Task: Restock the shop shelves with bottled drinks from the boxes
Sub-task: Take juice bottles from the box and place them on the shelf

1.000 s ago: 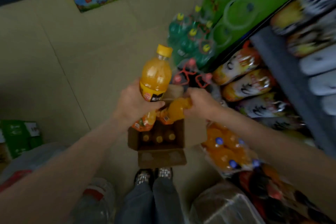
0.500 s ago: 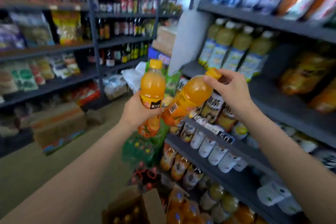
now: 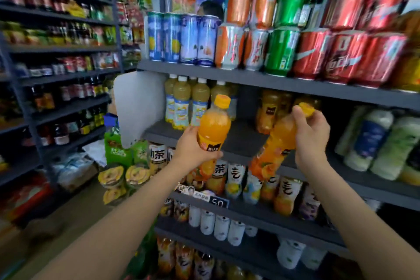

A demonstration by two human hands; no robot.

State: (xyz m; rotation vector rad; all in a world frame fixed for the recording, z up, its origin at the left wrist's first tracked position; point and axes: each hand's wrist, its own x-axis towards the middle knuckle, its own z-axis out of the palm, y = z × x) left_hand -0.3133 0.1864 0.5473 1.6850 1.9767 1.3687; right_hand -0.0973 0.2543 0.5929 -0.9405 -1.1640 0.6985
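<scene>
Orange juice, two bottles: left hand (image 3: 193, 151) grips the upright bottle (image 3: 212, 130) round its label, right hand (image 3: 311, 141) grips the tilted bottle (image 3: 276, 143) at its neck, both now raised in front of the grey shelf (image 3: 241, 141), higher than half a second ago, with the view swung up so the floor box is out of sight. On that shelf, four or so pale bottles (image 3: 181, 107) stand left of the upright bottle and more orange ones (image 3: 267, 111) stand behind the tilted bottle, with a bare gap between the groups; cans (image 3: 281, 52) fill the tier above the shelf, cups (image 3: 252, 184) the tier below it.
</scene>
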